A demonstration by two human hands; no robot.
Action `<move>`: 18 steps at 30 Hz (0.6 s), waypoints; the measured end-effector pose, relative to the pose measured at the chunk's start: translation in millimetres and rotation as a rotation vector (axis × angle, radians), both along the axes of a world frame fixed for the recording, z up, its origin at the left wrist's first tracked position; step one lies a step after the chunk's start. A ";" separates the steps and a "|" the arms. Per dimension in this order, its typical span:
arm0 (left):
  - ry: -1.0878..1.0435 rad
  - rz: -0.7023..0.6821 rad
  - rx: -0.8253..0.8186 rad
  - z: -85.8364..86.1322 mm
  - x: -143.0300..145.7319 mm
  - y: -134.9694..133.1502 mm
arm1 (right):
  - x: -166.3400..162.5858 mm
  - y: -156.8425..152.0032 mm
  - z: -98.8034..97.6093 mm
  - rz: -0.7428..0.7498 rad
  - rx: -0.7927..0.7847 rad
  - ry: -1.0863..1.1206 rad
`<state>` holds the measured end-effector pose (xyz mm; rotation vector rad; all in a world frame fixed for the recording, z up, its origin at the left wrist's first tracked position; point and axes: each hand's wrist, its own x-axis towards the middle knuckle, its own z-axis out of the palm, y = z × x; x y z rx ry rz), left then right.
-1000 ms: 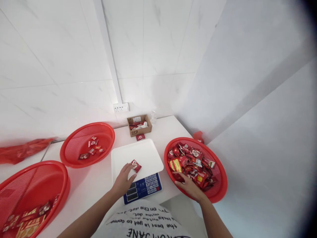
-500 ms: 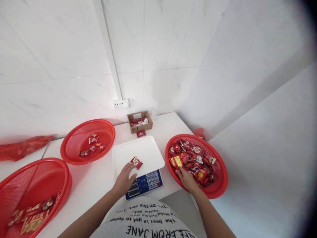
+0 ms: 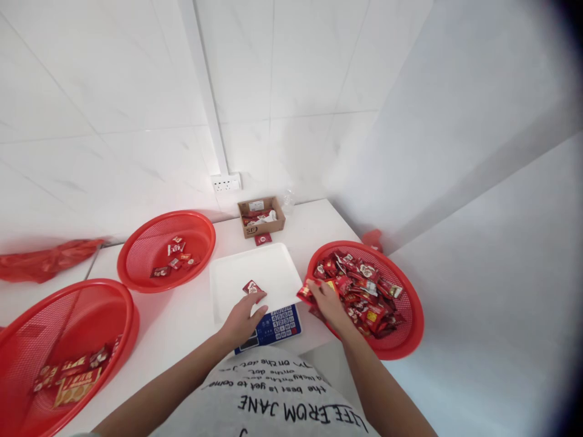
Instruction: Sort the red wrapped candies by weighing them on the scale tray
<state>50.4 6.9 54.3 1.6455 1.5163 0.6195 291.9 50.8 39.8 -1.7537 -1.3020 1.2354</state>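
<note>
A small red packet (image 3: pixel 252 286) lies on the white pan (image 3: pixel 237 273) of a blue-faced scale (image 3: pixel 277 322). My left hand (image 3: pixel 243 320) rests at the pan's near edge, fingers stretched toward that packet, touching or almost touching it. My right hand (image 3: pixel 325 301) is closed on a red packet (image 3: pixel 305 294) at the left rim of the right red basket (image 3: pixel 405 340), which is piled with several red packets (image 3: pixel 364 291).
Two more red baskets sit to the left: the middle basket (image 3: pixel 136 273) holds a few packets, the near-left basket (image 3: pixel 27 315) holds several. A small cardboard box (image 3: pixel 260 216) and a loose packet (image 3: pixel 263 239) stand behind the scale. A wall socket (image 3: pixel 225 182) is above.
My right hand has come out of the packet pile to the basket's left rim with a packet in it. My left hand stays at the packet on the scale pan.
</note>
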 end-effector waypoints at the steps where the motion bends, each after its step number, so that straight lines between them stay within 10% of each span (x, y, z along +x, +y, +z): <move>1: -0.001 -0.035 0.015 0.9 4.1 1.3 | -13.9 1.4 -0.7 0.039 -0.058 0.099; 18: 0.554 -0.316 0.020 -30.2 -2.3 7.3 | -59.7 19.4 -8.1 -0.122 -0.192 0.626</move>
